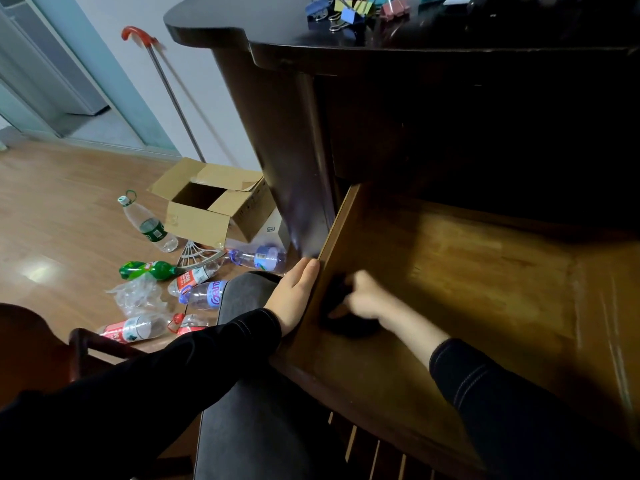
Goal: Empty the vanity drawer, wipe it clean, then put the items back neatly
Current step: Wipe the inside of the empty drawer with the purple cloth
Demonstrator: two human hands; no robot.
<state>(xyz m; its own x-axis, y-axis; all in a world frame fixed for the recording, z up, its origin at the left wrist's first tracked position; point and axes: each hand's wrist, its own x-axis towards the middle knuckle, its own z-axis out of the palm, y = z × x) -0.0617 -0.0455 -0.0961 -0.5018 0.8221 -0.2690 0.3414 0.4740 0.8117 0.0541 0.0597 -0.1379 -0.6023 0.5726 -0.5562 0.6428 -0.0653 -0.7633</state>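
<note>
Drawer [485, 271] is pulled out and nothing is seen inside, so emptying is judged done. Wiping is in hand: a dark cloth [346, 322] is gripped under the right hand [365, 296]. The left hand [294, 292] is laid flat-fingered on the drawer side. Clips [349, 12] are parked on the surface [242, 22] far beyond both hands; restocking is left.

This looks like a room in a home. The floor is smooth brown wood boards [52, 202]. A big dark wooden dressing table [225, 19] stands by a white wall [104, 8], with its light brown wooden drawer [485, 278] pulled open. Bright folding paper clips [349, 12] sit on top. An open brown cardboard box [207, 209] and see-through plastic drink bottles [149, 226] lie on the floor. A long silver stick with a red hook end [169, 91] leans on the wall, near a pale blue-green doorway [104, 71].
</note>
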